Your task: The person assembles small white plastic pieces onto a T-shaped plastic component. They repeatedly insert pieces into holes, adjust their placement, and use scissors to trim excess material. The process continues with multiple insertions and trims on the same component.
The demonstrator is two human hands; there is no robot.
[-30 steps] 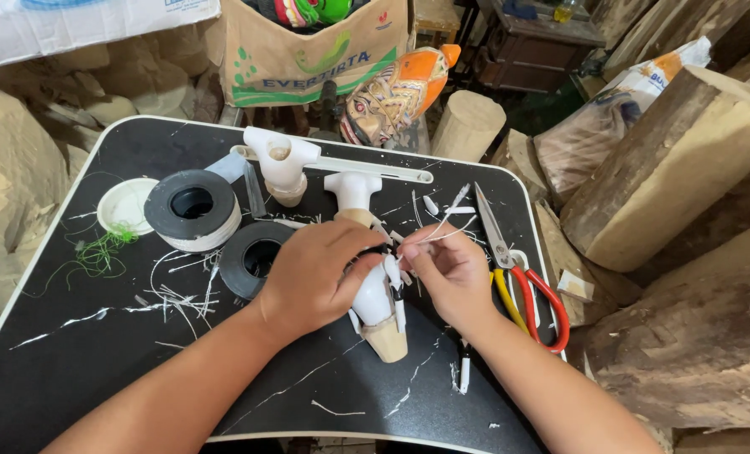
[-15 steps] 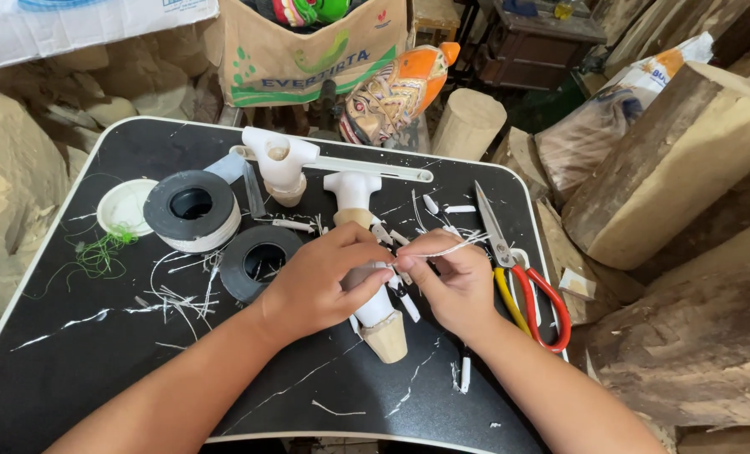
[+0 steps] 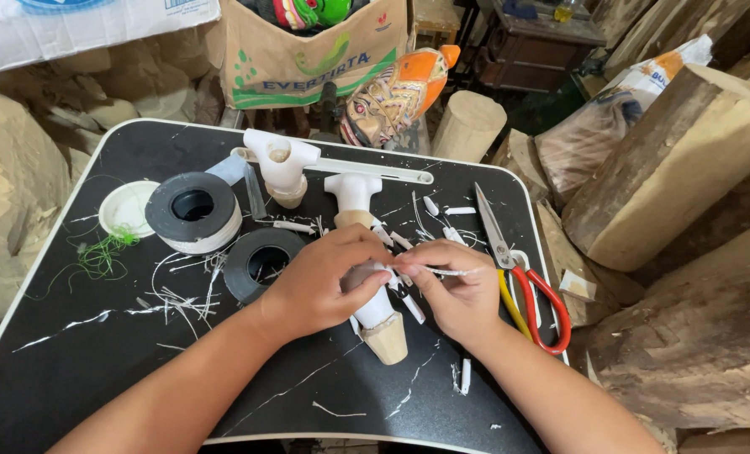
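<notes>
My left hand [image 3: 320, 282] grips a white tap-like piece with a tan wooden end [image 3: 383, 332], lying on the black tray table [image 3: 97, 378]. My right hand [image 3: 455, 294] pinches a thin white strip [image 3: 442, 271] stretched against that piece. Both hands meet over the tray's middle. Two similar white pieces, one [image 3: 281, 164] and another [image 3: 354, 197], stand just behind my hands.
Two tape rolls, one [image 3: 194, 210] and a black one [image 3: 261, 261], and a white lid [image 3: 127, 206] lie at left. Scissors with red and yellow handles [image 3: 522, 282] lie at right. White scraps litter the tray. Wood blocks [image 3: 686, 160], a painted mask [image 3: 396, 92] and a bag [image 3: 320, 50] surround it.
My right hand has shifted slightly, drawing the white strip across the piece. My left hand has turned a little on the piece. Nothing else has moved.
</notes>
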